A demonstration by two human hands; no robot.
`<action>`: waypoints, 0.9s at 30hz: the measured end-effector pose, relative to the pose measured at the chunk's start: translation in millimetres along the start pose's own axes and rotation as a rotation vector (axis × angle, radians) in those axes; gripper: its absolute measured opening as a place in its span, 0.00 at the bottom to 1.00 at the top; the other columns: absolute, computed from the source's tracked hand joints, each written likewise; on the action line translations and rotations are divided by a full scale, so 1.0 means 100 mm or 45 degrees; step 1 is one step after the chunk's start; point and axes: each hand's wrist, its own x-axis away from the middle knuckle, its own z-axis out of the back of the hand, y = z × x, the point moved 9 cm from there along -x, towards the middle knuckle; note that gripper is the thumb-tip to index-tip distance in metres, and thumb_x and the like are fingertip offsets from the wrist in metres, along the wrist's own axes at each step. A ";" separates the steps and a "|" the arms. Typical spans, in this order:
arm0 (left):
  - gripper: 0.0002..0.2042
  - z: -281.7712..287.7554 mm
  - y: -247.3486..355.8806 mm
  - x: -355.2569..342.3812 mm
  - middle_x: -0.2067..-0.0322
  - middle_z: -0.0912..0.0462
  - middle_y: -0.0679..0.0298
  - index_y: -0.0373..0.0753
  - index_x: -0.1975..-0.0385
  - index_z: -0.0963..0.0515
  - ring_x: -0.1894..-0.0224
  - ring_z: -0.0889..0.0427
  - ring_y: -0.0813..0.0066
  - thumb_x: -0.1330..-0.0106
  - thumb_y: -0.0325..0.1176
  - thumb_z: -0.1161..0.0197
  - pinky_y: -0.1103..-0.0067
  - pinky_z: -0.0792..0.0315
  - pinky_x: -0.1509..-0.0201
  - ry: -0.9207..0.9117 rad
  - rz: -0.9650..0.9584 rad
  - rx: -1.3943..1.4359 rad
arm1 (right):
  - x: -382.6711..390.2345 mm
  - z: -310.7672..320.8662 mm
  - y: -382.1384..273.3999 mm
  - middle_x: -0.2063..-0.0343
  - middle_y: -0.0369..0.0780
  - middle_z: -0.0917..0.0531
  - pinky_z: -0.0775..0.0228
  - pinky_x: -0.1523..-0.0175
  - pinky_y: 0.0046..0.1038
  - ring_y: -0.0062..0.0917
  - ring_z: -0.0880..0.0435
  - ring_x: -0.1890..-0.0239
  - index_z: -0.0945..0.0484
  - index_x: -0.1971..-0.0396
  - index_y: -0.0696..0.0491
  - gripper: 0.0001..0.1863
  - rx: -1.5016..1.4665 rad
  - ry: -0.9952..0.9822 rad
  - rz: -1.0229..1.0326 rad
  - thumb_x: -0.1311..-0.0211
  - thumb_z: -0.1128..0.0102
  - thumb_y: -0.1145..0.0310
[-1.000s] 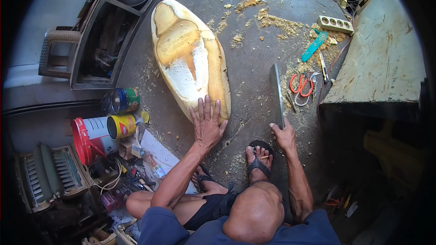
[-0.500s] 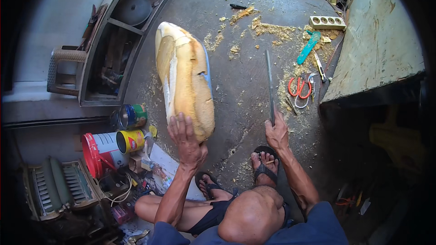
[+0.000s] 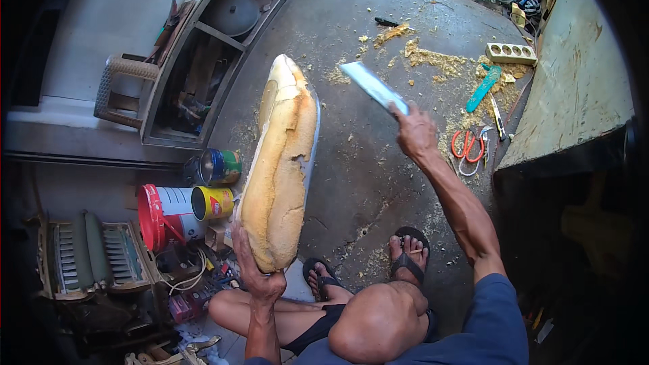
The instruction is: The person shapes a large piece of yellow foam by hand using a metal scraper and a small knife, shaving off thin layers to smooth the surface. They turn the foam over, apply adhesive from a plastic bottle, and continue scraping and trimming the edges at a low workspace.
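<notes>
A long yellowed foam seat pad, shaped like a motorcycle seat, lies lengthwise in front of me, with a pale blue edge along its right side and a small torn notch there. My left hand holds its near end, fingers along the left side; part of the grip is hidden. In my right hand is a long flat metal blade, raised to the right of the pad and apart from it. Its broad face shines, and it points to the far left. The fingers are closed around its near end.
Foam crumbs litter the floor. At right lie orange-handled scissors, a teal-handled tool, a cutter knife and a power strip. On the left stand a red-and-white bucket, a yellow can and an open cabinet.
The blade has swung up and left, turning its broad face into view. My left hand has slid from the pad's top to its left side, and the pad has come nearer. The view has shifted.
</notes>
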 end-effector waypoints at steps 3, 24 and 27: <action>0.46 -0.01 0.05 0.12 0.30 0.41 0.40 0.30 0.28 0.44 0.25 0.48 0.38 0.57 0.22 0.41 0.53 0.55 0.22 -0.132 -0.050 -0.059 | 0.40 0.04 0.08 0.43 0.53 0.26 0.26 0.44 0.45 0.47 0.20 0.50 0.26 0.35 0.39 0.32 -0.346 0.407 0.219 0.40 0.49 0.77; 0.51 -2.94 -0.50 0.70 0.28 0.49 0.40 0.34 0.25 0.56 0.26 0.46 0.43 0.36 0.56 0.32 0.50 0.39 0.30 -0.503 1.883 1.846 | 2.00 -0.24 1.14 0.49 0.53 0.19 0.28 0.44 0.38 0.44 0.17 0.50 0.30 0.35 0.57 0.32 -0.725 -0.221 -0.856 0.37 0.39 0.60; 0.48 -3.37 -0.26 0.72 0.32 0.40 0.44 0.34 0.28 0.45 0.30 0.38 0.46 0.40 0.57 0.28 0.51 0.33 0.34 -0.481 1.992 2.045 | 2.06 -0.15 1.23 0.49 0.53 0.20 0.29 0.43 0.40 0.45 0.18 0.49 0.35 0.33 0.61 0.38 -0.652 0.235 -0.603 0.40 0.35 0.59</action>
